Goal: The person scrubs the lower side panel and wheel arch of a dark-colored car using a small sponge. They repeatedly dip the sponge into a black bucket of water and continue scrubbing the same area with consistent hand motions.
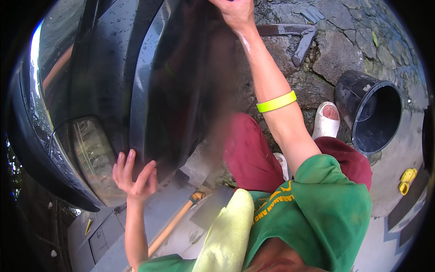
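A dark car body [136, 85] with water drops on its panels fills the left side of the head view. My left hand [136, 176] is at its lower corner, beside a clear-lensed lamp [90, 149]. The fingers are spread with nothing between them; whether the fingertips touch the panel is not clear. My right arm, with a neon yellow band [277, 101] near the elbow, reaches up along the car's side. The top edge of the picture cuts off my right hand [238, 12], so its fingers and anything in them are hidden. A pale yellow cloth [226, 234] hangs down my front.
A black bucket [343, 91] stands on the right by my white slide sandal [326, 122]. Cracked stone paving holds an angled grey bar [304, 42] and a broken grey piece [312, 14]. An orange pipe [173, 222] lies lower left. A yellow clog [407, 180] sits far right.
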Demonstrator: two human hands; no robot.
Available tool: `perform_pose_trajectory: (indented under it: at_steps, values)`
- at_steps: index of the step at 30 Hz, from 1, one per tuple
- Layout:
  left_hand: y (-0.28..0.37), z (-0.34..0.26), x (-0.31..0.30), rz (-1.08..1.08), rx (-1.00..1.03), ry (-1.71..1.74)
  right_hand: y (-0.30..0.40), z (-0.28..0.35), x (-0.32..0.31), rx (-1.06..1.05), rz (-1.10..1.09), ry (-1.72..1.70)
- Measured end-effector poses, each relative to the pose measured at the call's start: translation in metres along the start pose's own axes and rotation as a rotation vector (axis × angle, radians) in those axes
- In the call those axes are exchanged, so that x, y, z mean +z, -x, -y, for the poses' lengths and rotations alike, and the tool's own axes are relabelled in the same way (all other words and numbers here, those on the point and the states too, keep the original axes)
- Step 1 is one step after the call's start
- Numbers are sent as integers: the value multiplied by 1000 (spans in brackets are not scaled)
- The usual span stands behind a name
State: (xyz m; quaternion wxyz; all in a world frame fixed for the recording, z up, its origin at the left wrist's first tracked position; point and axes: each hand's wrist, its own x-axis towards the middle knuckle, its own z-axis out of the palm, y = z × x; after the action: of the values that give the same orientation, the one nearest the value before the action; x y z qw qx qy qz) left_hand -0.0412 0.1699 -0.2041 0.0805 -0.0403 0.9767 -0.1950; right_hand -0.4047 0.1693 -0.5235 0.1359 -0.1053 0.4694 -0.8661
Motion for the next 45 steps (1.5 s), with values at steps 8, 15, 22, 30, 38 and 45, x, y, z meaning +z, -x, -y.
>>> perform_pose_trajectory:
  at_steps: [8, 15, 22, 30, 38, 45]
  values:
    - [1, 2, -3, 3, 4, 4, -13, -7, -1, 29, 55, -96]
    - [1, -1, -1, -5, 1, 1, -20, 4, -3, 266, 171, -295]
    - [1, -3, -1, -6, -3, -11, -30, 5, -3, 219, 199, -286]
    - [2, -4, 3, -14, -12, -6, -31, 12, 2, 277, 206, -250]
    - [0, -3, 2, -10, -12, -7, -30, 11, 2, 217, 207, -127]
    - [0, -2, -3, -18, 8, -20, -20, -4, 1, 112, 107, -138]
